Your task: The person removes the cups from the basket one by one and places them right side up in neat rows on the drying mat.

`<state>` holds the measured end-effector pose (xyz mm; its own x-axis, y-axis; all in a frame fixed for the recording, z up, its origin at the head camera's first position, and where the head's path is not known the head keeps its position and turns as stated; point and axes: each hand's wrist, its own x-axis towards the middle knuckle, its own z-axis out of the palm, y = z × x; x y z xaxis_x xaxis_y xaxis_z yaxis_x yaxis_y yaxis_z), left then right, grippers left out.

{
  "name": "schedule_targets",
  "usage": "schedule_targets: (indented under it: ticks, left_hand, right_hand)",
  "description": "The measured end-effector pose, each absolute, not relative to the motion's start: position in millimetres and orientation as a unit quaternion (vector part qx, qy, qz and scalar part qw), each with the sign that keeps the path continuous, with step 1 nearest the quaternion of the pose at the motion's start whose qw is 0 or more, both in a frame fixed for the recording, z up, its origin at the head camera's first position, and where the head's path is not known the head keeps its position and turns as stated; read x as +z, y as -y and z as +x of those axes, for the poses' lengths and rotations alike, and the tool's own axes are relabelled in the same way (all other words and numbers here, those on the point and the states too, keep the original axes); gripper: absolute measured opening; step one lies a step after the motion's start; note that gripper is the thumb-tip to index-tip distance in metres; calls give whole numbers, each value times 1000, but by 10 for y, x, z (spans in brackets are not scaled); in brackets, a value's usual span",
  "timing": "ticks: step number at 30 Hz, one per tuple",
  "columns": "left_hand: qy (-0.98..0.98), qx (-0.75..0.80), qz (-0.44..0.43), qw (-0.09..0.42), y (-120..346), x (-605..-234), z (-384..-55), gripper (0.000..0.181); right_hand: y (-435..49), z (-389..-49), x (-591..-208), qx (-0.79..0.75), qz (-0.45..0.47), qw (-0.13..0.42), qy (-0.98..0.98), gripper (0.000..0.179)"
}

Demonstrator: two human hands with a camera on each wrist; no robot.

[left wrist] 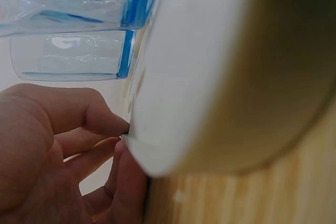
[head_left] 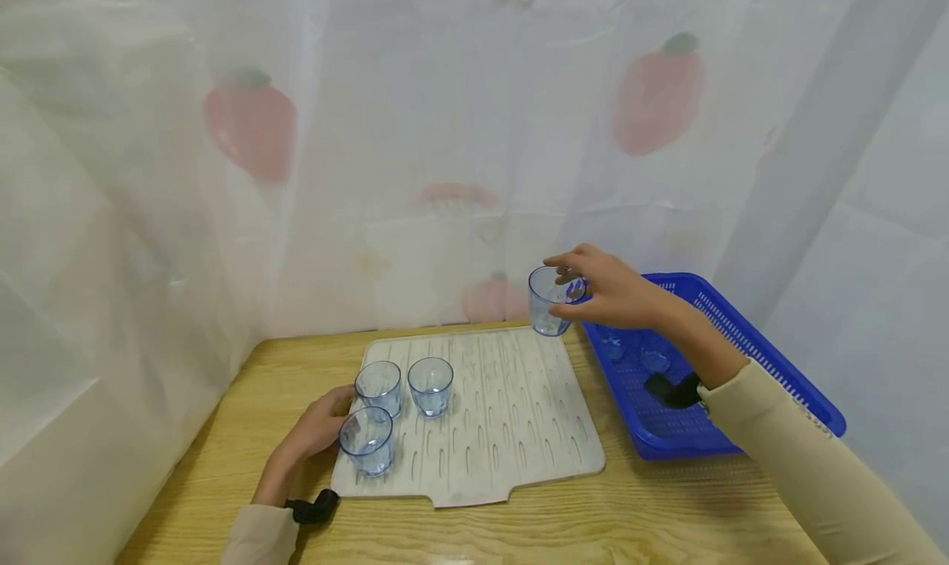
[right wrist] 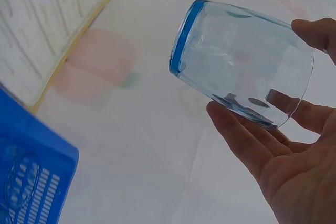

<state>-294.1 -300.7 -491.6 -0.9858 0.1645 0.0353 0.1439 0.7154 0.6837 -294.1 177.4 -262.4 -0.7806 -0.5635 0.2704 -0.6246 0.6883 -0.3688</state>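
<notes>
The person's right hand (head_left: pixel 610 291) has its grip around a clear, blue-tinted drinking glass (head_left: pixel 544 316), thumb on one side and fingers on the other, near the rim. This held glass is lifted, mouth upward, by the far right corner of the white ridged mat (head_left: pixel 511 408). The left hand (head_left: pixel 317 427) has its grip on the mat's left edge, pinching it between thumb and fingers.

Just beside that hand, on the left part of the mat, three similar glasses stand upright: the near glass (head_left: pixel 368 454) toward the mat's near left corner, the far-left glass (head_left: pixel 381 396) behind it, and the inner glass (head_left: pixel 431 390) farther in from the mat's left edge.

To the right of the mat sits a blue slotted basket (head_left: pixel 647 448), with more glasses (head_left: pixel 656 357) inside, partly obscured. The mat lies on a wood-grain tabletop (head_left: pixel 571 528). Beyond the mat's far edge hangs a whitish curtain (head_left: pixel 445 87) printed with faded red strawberries. Beige sleeves (head_left: pixel 808 466) cover both forearms.
</notes>
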Motion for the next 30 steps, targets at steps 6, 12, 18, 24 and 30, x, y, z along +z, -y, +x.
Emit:
schedule_targets:
  ticks: [6, 12, 18, 24, 30]
  left_hand:
    - [-929, 359, 87, 11, 3019, -4929, -2952, 52]
    - [-928, 361, 89, 9, 3028, -4925, -2944, 51]
    - [-928, 362, 82, 15, 3012, -4910, -2933, 51]
    - [-928, 363, 80, 18, 3004, -4906, -2928, 50]
    - [-927, 367, 79, 23, 2997, -4875, -2906, 51]
  right_hand:
    - [-1648, -2900, -2672, 224, 346, 69, 909, 68]
    - [-1516, -2856, -2728, 235, 352, 58, 904, 68]
    - [-1360, -2798, -2771, 243, 354, 50, 902, 69]
    - [-1209, -2738, -2814, 237, 371, 50, 896, 71]
    - [-1079, -2657, -2900, 243, 377, 46, 893, 75]
